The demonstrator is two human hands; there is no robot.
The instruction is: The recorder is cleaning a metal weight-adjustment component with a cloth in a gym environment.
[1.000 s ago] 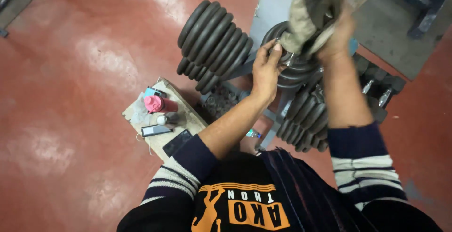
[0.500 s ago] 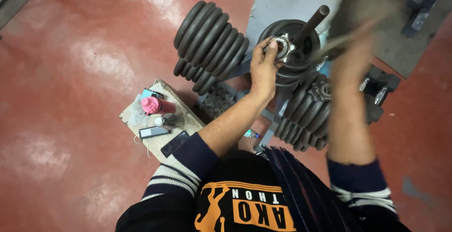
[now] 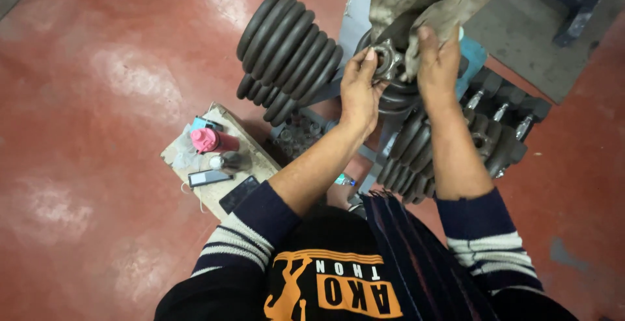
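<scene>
Red floor (image 3: pixel 97 67): glossy, painted, filling the left of the view.
Board (image 3: pixel 221 158): a flat cardboard piece on the floor at the person's left, bearing a pink-capped bottle (image 3: pixel 205 140), a small silvery can (image 3: pixel 224 162) and a dark flat case (image 3: pixel 208 178).
Plate stack (image 3: pixel 286 54): dark weight plates on edge, leaning in a row on a grey rack, just left of the hands.
Left hand (image 3: pixel 357 93): raised, thumb and fingertips pinched on the rim of the metal collar (image 3: pixel 388 59) (a star-shaped nut, greyish), the remaining fingers loosely curled; it holds nothing else.
Metal collar: sits at the centre of a dark round plate (image 3: pixel 397 93), directly above and touching the left hand's fingertips, between the two hands.
Key relation: the collar lies up and slightly right of the left hand and just left of the right; both hands touch or nearly touch it, the left having the firmer hold. Its axis seems to point up towards the camera, though the rag hides the bar.
Rag (image 3: pixel 416 2): crumpled, dirty beige, draped over the top of the collar and plate.
Right hand (image 3: pixel 437 64): closed on the rag's lower edge, fingers pressing it against the collar's right side.
Second plate stack (image 3: pixel 416 165): below the right forearm.
Dumbbells (image 3: pixel 501 109): dark, with shiny handles, at far right.
</scene>
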